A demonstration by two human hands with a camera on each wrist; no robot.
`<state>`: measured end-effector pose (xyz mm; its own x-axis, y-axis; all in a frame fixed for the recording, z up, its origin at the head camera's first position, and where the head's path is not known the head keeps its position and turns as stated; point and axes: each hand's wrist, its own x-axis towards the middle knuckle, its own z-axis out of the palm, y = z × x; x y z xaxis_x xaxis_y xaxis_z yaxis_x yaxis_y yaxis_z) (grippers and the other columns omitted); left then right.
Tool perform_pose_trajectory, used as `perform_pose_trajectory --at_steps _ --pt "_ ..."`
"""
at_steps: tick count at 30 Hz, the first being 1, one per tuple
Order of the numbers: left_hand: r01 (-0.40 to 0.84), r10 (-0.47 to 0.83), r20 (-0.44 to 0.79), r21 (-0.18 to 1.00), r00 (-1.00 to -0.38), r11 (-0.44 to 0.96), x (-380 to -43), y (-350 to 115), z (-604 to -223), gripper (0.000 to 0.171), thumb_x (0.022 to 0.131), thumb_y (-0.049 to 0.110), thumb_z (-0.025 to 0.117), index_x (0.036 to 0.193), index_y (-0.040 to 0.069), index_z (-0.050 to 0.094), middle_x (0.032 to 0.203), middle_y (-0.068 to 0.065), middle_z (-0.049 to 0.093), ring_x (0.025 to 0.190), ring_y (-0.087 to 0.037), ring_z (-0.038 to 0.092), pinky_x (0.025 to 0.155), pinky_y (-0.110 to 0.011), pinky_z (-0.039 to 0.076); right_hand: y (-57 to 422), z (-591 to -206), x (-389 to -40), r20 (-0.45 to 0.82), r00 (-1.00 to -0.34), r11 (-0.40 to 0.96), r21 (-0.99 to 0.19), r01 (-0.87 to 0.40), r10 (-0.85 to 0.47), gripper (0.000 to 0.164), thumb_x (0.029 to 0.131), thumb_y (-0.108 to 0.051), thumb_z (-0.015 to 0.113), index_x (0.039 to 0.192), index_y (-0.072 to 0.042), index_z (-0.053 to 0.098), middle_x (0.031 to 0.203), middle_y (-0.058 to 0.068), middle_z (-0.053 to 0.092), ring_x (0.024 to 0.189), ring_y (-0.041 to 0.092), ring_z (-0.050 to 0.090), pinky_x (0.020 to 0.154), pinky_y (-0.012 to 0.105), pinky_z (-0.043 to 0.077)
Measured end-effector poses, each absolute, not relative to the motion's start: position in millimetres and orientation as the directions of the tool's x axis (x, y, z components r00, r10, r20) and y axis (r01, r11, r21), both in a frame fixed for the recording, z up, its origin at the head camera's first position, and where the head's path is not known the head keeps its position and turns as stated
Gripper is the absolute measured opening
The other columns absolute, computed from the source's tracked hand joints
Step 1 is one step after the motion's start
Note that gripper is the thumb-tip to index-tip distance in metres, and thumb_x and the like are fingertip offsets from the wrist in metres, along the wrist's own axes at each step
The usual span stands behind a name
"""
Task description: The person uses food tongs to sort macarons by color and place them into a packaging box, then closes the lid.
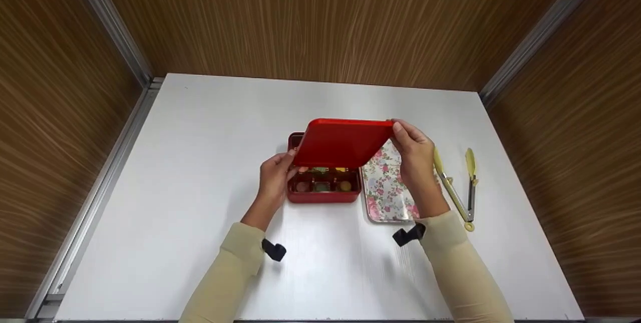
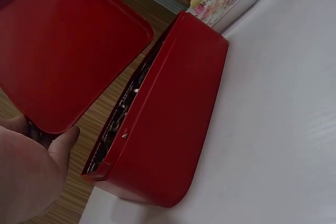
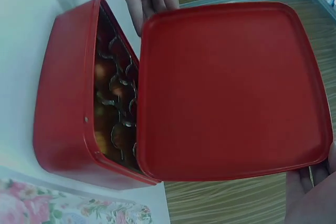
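A red lid (image 1: 345,142) is held tilted above a red box (image 1: 324,196) on the white table. My left hand (image 1: 274,178) pinches the lid's near left corner, and my right hand (image 1: 415,152) grips its far right corner. In the right wrist view the lid (image 3: 231,93) shows its rimmed face, with the box (image 3: 63,93) standing uncovered beside it. Wavy-edged dividers split the box's inside into compartments, where small round pieces (image 1: 345,186) lie. Part of the inside is hidden under the lid.
A floral-patterned tray (image 1: 388,193) lies right beside the box, partly behind my right forearm. Further right, spread tongs (image 1: 471,188) with yellow tips rest on the table (image 1: 200,163). Wood-grain panels (image 1: 310,22) stand around the back and sides.
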<state>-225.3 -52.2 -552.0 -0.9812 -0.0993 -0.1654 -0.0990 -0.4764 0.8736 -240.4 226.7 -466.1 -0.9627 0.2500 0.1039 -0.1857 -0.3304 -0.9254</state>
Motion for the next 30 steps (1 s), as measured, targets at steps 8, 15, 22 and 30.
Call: perform_pose_trajectory --at_steps 8,15,22,30 --pt "-0.087 -0.147 -0.186 0.857 -0.972 -0.508 -232.8 -51.7 -554.8 0.03 0.098 0.014 0.067 0.117 -0.009 0.069 0.105 -0.009 0.073 0.096 -0.017 0.069 0.106 -0.044 0.05 221.2 -474.4 -218.2 0.101 -0.959 -0.422 -0.882 -0.208 0.263 0.019 0.098 -0.004 0.062 0.111 0.0 0.076 0.107 0.007 0.077 0.114 0.023 0.069 0.101 0.031 0.053" --pt "-0.008 -0.16 -0.134 0.791 -0.978 -0.612 -241.8 -54.7 -561.7 0.04 0.095 0.007 0.069 0.125 -0.018 0.059 0.108 -0.017 0.071 0.097 -0.017 0.072 0.1 -0.035 0.054 217.7 -484.9 -200.2 0.028 -0.952 -0.399 -0.904 -0.155 0.306 0.036 0.098 -0.005 0.064 0.129 0.011 0.061 0.125 0.012 0.071 0.123 0.019 0.064 0.104 0.03 0.049" --pt "0.02 -0.189 -0.125 0.783 -0.974 -0.621 -248.6 -58.5 -566.9 0.031 0.096 0.007 0.067 0.122 -0.011 0.064 0.112 -0.015 0.07 0.115 -0.029 0.067 0.097 -0.027 0.054 208.3 -494.2 -191.5 0.001 -0.943 -0.399 -0.906 -0.141 0.332 0.041 0.097 -0.005 0.066 0.133 0.01 0.058 0.121 0.006 0.074 0.116 0.013 0.068 0.103 0.031 0.05" --pt "0.02 -0.177 -0.089 0.844 -0.98 -0.536 -254.9 -60.7 -568.0 0.033 0.104 0.004 0.053 0.131 -0.013 0.059 0.139 -0.026 0.057 0.132 -0.032 0.055 0.097 -0.021 0.052 202.6 -504.8 -183.7 0.063 -0.958 -0.323 -0.934 -0.156 0.28 0.041 0.095 -0.006 0.069 0.131 0.012 0.06 0.115 0.002 0.076 0.123 0.019 0.064 0.102 0.028 0.051"
